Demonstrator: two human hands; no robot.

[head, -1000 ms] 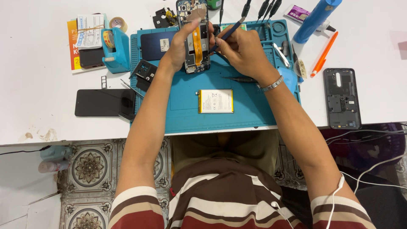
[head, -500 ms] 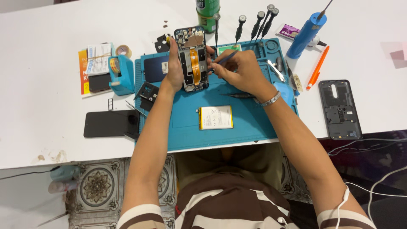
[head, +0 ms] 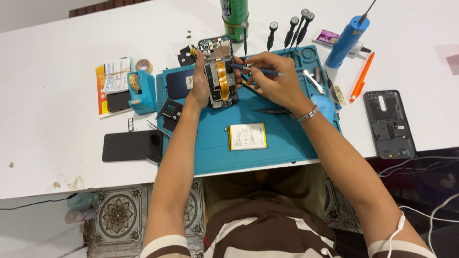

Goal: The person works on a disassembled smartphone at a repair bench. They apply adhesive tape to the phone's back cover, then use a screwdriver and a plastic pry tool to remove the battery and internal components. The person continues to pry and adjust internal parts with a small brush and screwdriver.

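Left hand (head: 200, 86) clamped on opened smartphone (head: 220, 71) with orange flex ribbon, near blue rubbery mat's (head: 282, 143) far edge. Right hand (head: 272, 79) pinched around slim blue-handled tool (head: 258, 71). Flat rectangular battery (head: 246, 136) mid-mat.

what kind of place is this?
Most likely a phone repair bench. An opened phone sits in the left hand while the right hand works a thin tool on it, over a blue work mat with a loose battery and a row of screwdrivers.
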